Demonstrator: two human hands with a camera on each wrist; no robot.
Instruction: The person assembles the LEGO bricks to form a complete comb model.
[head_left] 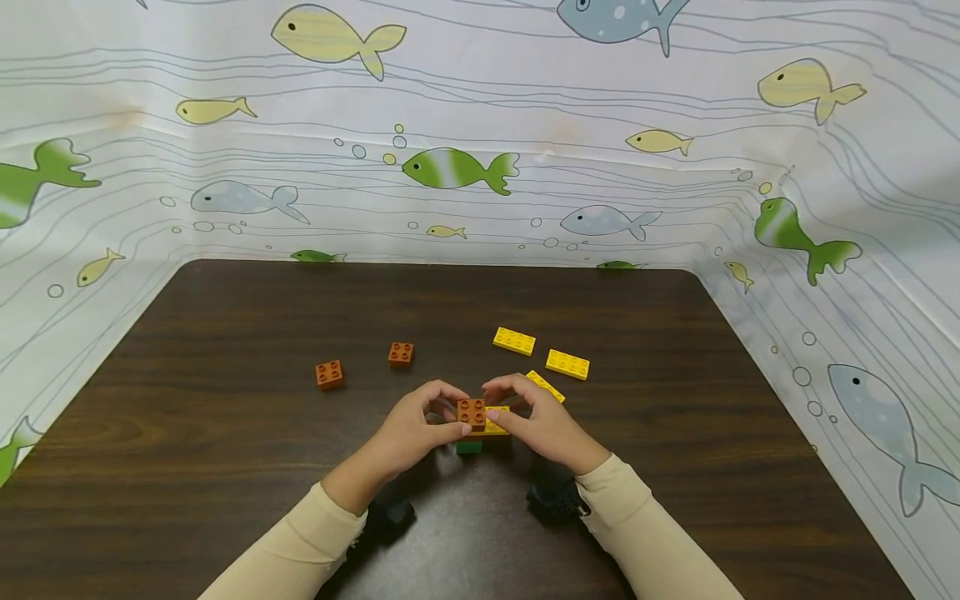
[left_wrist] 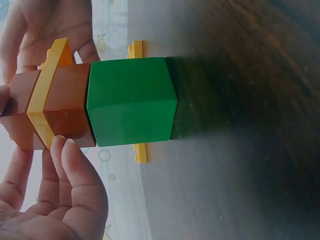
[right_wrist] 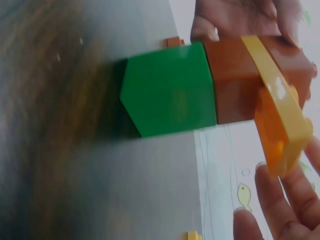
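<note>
A tower of toy building bricks stands on the table between my hands. At its foot is a large green block, then a brown brick, a thin yellow brick and a brown four-stud brick on top. The yellow brick juts out to the right. My left hand grips the upper tower from the left, its thumb at the front. On the other side my right hand holds the overhanging yellow brick, thumb tip beside the top brown brick.
Two loose brown bricks, one nearer and one farther, lie to the left. Beyond my right hand are three flat yellow bricks on the dark wooden table. A fish-patterned sheet surrounds the table's back and sides.
</note>
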